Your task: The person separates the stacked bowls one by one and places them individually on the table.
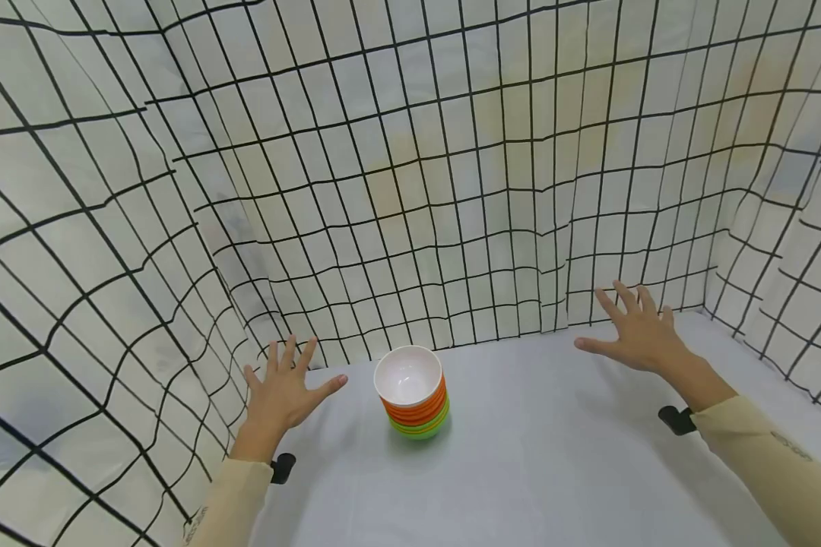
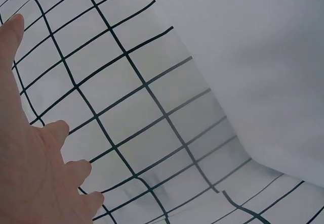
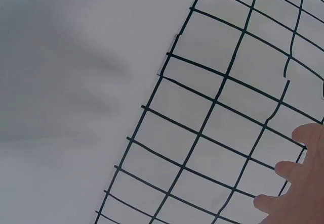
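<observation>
A stack of nested bowls (image 1: 416,403) stands on the white table, orange ones above green ones, with the top bowl's white inside facing up. To its left my left hand (image 1: 283,395) is held out with fingers spread, its thumb pointing toward the stack and apart from it. Far to the right, my right hand (image 1: 638,338) is also spread and holds nothing. The left wrist view catches the left palm and fingers (image 2: 38,168) at its left edge. In the right wrist view, part of the right hand (image 3: 301,183) shows at the lower right. Neither wrist view includes the bowls.
White cloth with a black grid (image 1: 451,190) hangs behind the table and along both sides. The white tabletop (image 1: 520,456) runs up to the cloth at the back. A small black device (image 1: 283,468) sits at the left wrist, another (image 1: 677,420) at the right.
</observation>
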The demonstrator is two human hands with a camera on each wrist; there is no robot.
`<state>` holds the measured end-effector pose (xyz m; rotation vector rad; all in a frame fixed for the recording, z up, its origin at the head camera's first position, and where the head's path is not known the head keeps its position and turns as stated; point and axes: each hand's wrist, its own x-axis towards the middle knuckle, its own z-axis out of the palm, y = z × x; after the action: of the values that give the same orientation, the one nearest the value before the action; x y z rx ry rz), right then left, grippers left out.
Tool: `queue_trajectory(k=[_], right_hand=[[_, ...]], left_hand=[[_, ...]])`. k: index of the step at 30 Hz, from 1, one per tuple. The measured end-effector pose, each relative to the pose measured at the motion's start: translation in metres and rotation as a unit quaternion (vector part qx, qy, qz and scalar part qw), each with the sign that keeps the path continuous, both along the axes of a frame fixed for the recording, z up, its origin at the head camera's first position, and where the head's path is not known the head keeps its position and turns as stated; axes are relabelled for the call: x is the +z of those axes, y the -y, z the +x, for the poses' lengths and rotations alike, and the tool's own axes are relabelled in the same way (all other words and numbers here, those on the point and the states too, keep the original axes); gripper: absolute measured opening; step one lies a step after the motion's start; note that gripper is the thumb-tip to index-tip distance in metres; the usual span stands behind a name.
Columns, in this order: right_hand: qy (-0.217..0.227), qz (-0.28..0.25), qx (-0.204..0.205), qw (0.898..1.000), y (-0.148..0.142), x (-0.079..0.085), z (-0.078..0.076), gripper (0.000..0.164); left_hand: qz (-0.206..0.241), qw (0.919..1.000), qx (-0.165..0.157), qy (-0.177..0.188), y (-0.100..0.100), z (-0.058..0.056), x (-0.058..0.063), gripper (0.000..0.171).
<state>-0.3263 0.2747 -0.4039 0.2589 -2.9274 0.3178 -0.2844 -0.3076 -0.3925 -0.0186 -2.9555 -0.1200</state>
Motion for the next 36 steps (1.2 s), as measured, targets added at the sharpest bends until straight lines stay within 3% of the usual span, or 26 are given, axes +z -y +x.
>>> queue_trajectory(k=[12, 19, 22, 27, 32, 36], right_hand=[[-0.033, 0.005, 0.038, 0.999, 0.030, -0.001, 0.020, 0.110], [-0.020, -0.062, 0.092, 0.994, 0.061, -0.005, 0.029, 0.104], [0.003, -0.103, 0.118, 0.988, 0.080, -0.006, 0.031, 0.101], [0.027, -0.175, 0.153, 0.972, 0.117, -0.007, 0.029, 0.089], [0.051, -0.253, 0.186, 0.948, 0.155, -0.012, 0.028, 0.079], [0.073, -0.298, 0.207, 0.929, 0.182, -0.018, 0.026, 0.078]], left_hand=[[0.007, 0.9995, -0.027, -0.017, -0.015, 0.028, -0.007, 0.107], [0.109, 0.9910, -0.078, 0.007, -0.031, 0.039, -0.024, 0.104], [0.174, 0.9806, -0.086, 0.029, -0.039, 0.039, -0.035, 0.101], [0.283, 0.9544, -0.084, 0.042, -0.055, 0.035, -0.057, 0.097], [0.374, 0.9214, -0.091, 0.055, -0.066, 0.028, -0.080, 0.097], [0.418, 0.9000, -0.104, 0.071, -0.071, 0.022, -0.095, 0.100]])
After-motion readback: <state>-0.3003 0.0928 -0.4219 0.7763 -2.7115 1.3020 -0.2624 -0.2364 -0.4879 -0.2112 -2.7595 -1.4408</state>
